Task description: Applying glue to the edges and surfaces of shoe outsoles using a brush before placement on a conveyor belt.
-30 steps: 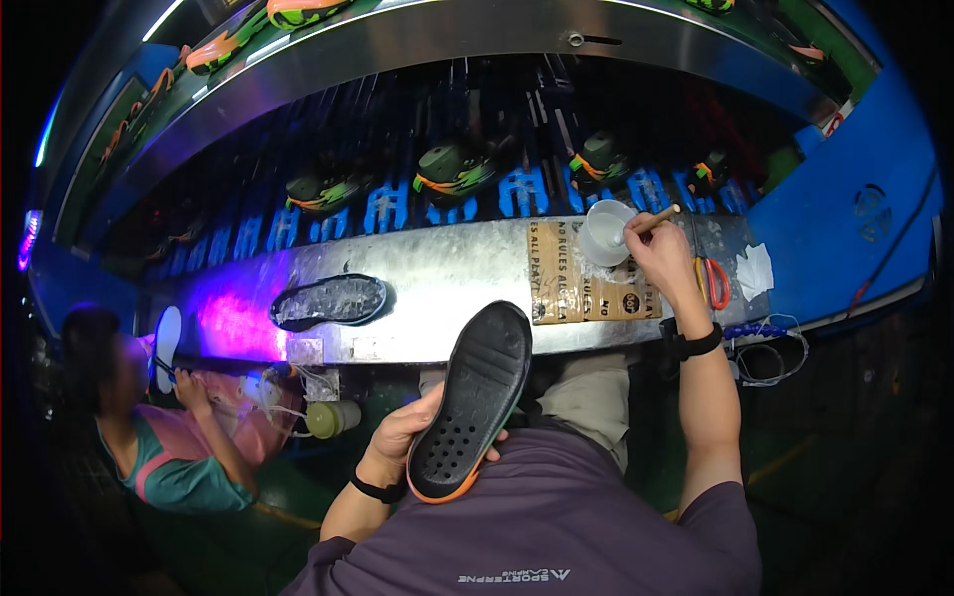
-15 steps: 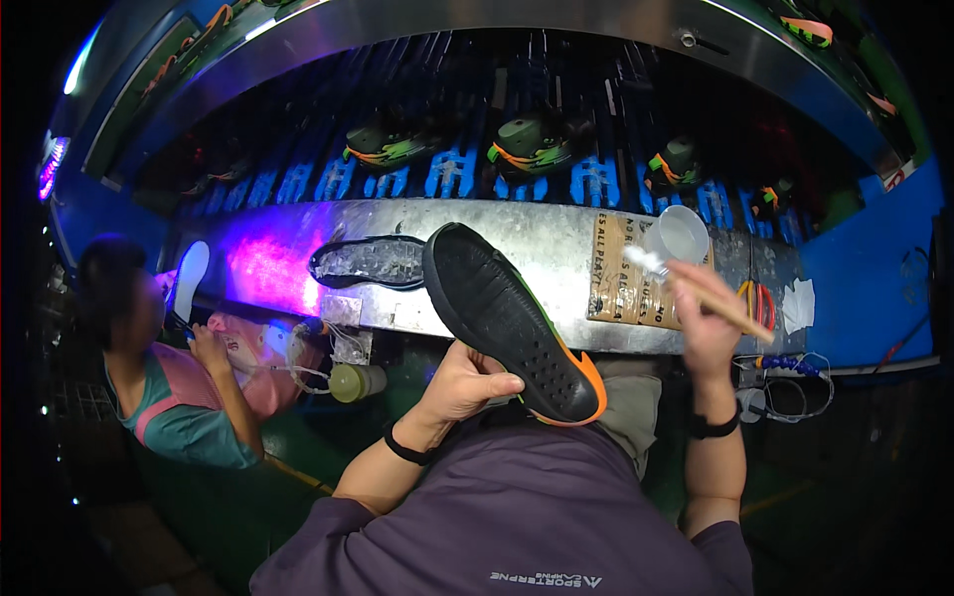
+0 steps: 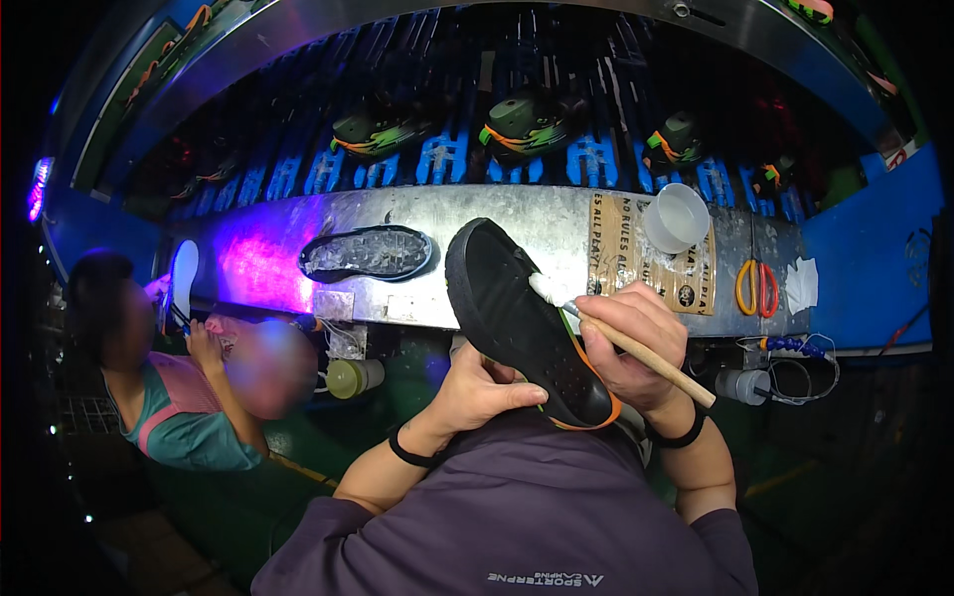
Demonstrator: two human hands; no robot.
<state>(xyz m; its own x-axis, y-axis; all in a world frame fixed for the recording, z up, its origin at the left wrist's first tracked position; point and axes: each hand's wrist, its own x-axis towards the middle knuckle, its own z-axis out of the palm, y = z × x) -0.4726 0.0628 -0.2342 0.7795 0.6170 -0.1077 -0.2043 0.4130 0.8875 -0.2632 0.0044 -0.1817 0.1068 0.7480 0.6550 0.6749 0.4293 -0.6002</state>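
My left hand (image 3: 475, 393) is wrapped round a shoe upper (image 3: 507, 313), its black underside turned up and an orange and green edge showing along the right and at the heel. Between the fingers of my right hand (image 3: 636, 348) is a brush (image 3: 651, 370) with a wooden handle and a white tip. That tip rests at the right edge of the black underside. On the metal bench beyond lies a loose black-rimmed shoe sole (image 3: 366, 254), left of the upper. A translucent cup (image 3: 677, 219) stands on a taped cardboard sheet (image 3: 618, 260) beyond my right hand.
Scissors (image 3: 757, 288) with orange and red handles and a white paper scrap (image 3: 801, 284) lie at the bench's right. Behind the bench, several shoe uppers (image 3: 522, 124) sit on a blue-slatted conveyor. A co-worker (image 3: 179, 387) at the left holds a pale sole (image 3: 184, 273).
My right hand has brought the brush left and down from near the cup onto the upper's edge. The upper has shifted slightly right in my left hand.
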